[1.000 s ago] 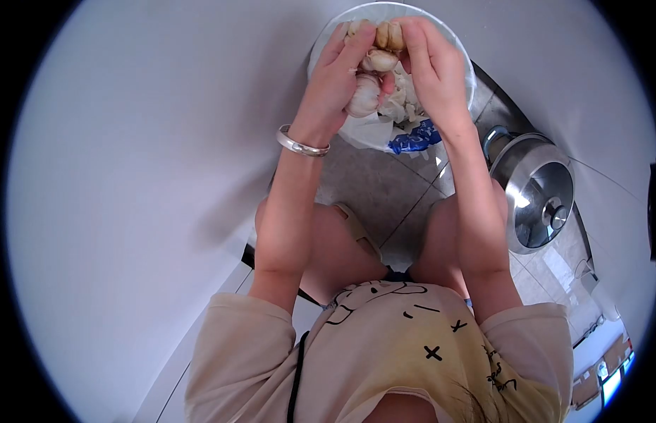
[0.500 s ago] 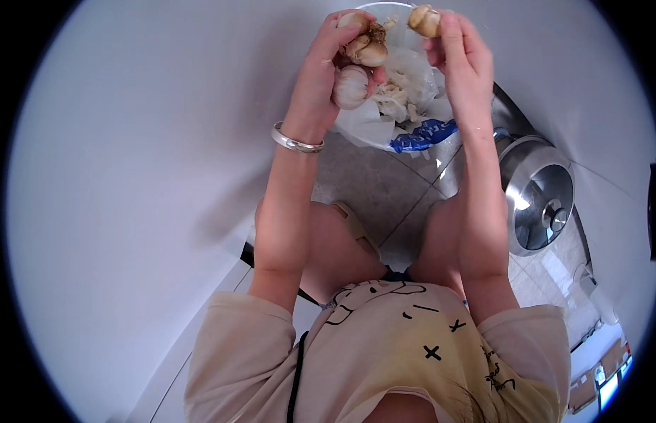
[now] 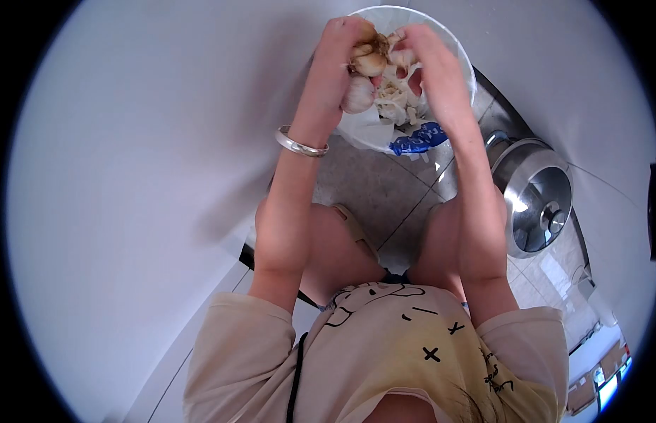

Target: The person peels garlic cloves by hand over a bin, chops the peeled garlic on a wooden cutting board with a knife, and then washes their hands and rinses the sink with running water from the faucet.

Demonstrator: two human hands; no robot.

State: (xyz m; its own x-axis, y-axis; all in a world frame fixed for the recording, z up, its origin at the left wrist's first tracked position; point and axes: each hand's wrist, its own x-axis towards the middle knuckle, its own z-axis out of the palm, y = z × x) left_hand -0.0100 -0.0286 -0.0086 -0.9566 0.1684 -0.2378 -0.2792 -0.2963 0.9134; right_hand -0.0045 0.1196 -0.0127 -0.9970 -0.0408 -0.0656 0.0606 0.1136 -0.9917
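Note:
Several garlic bulbs (image 3: pixel 358 95) are gripped in my left hand (image 3: pixel 333 60), with pale skins and brown, dry roots or stalks. Beside them, my right hand (image 3: pixel 440 74) has its fingers bent in close to the garlic. Something whitish shows at those fingertips, but I cannot make out what it is. Both hands are over a round white bin (image 3: pixel 474 74) with a plastic bag liner (image 3: pixel 363 130) that has blue print. Loose whitish garlic skins (image 3: pixel 393 106) lie inside the bin.
A metal pot with a glass lid (image 3: pixel 536 201) stands on the tiled floor (image 3: pixel 384 176) to the right. White walls or panels (image 3: pixel 144 155) flank the bin. My knees are apart just below it.
My right hand has moved left and slightly down to the garlic in my left hand. The brownish garlic piece it held up is no longer visible at its fingertips.

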